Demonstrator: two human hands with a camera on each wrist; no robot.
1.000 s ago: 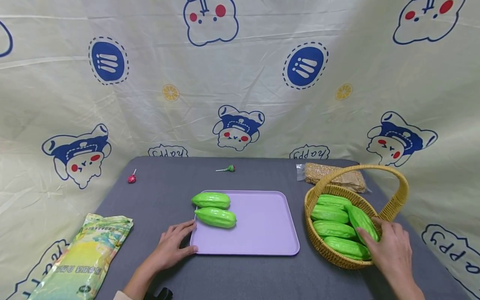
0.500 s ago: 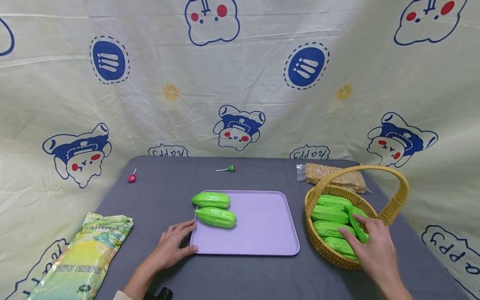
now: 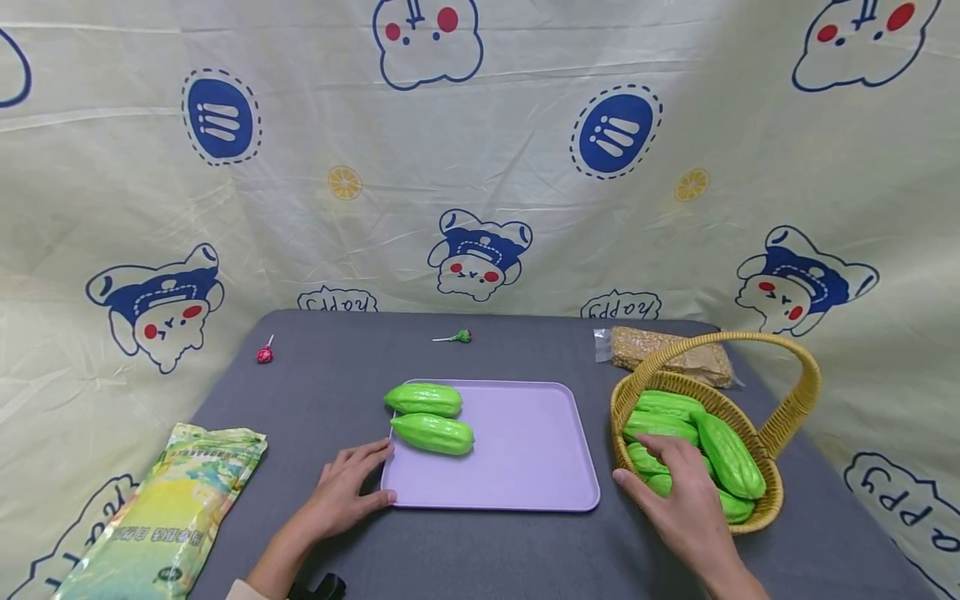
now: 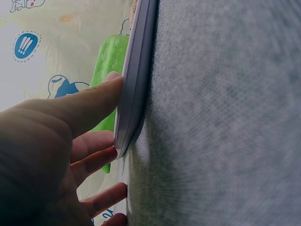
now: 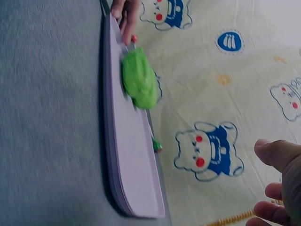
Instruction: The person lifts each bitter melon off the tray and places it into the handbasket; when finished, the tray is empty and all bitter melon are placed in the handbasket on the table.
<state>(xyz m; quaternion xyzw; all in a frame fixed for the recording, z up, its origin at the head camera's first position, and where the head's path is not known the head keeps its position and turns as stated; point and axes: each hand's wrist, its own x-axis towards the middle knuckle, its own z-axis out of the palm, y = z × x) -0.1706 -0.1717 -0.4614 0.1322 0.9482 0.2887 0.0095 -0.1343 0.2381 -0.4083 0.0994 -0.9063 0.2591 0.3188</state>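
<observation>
My left hand (image 3: 346, 492) rests at the left end of a lilac tray (image 3: 525, 450), fingertips along its left edge and thumb (image 4: 101, 98) at the near corner. Two bright green bitter melons (image 3: 432, 434) lie side by side at the tray's left, their tips over the rim. My right hand (image 3: 686, 504) hovers over the front left of a wicker basket (image 3: 776, 492), holding nothing; the right wrist view shows its fingers (image 5: 273, 212) apart. Inside the basket are several more bitter melons, partly hidden by the hand. One bitter melon (image 3: 727, 454) lies slantwise on top.
Behind the basket lies a clear bag of tan grains (image 3: 667, 354). A green-topped lollipop (image 3: 459, 336) and a red lollipop (image 3: 265, 353) are at the back of the grey table (image 3: 510, 554). A yellow-green packet (image 3: 161, 517) lies at left. The basket's tall handle (image 3: 798, 400) arches up.
My right hand has let go of the slanting bitter melon and moved left to the basket's front left. That melon now lies fully in view. My left hand has stayed at the tray.
</observation>
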